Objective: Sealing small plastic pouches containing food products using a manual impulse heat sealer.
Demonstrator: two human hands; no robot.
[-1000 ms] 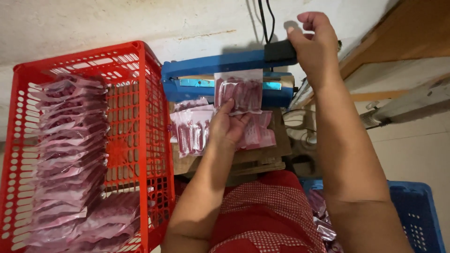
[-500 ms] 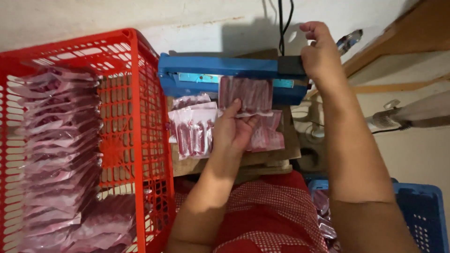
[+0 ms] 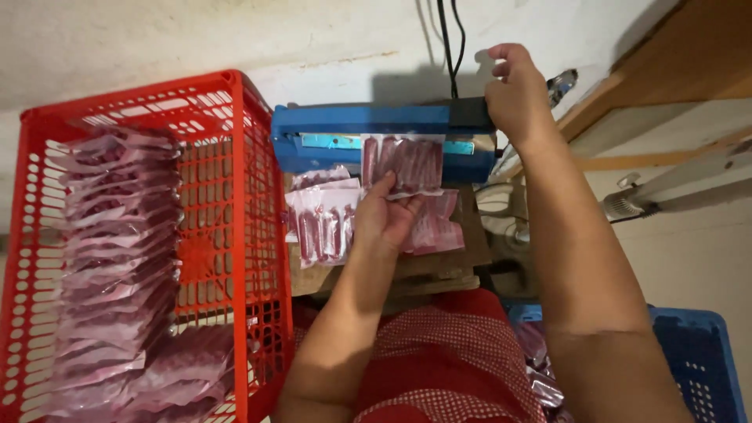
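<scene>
From the head camera, the right hand [image 3: 513, 98] is pressing down on the black handle [image 3: 468, 114] of the blue heat sealer [image 3: 352, 135], fingers curled over it. The left hand [image 3: 381, 217] is pinching a clear pouch of red sticks [image 3: 403, 163], its top edge lying under the sealer's closed bar. More pouches [image 3: 321, 215] are lying just below the sealer, and a red crate [image 3: 227, 188] of filled pouches is standing to its left.

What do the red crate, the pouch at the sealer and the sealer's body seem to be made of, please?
Red crate: moulded plastic, slightly glossy, with slotted walls. Pouch held by the left hand: thin clear plastic film, shiny and creased, its reddish contents showing through. Sealer under the right hand: probably blue-painted metal with a smooth, even coat, though plastic is possible.
</scene>
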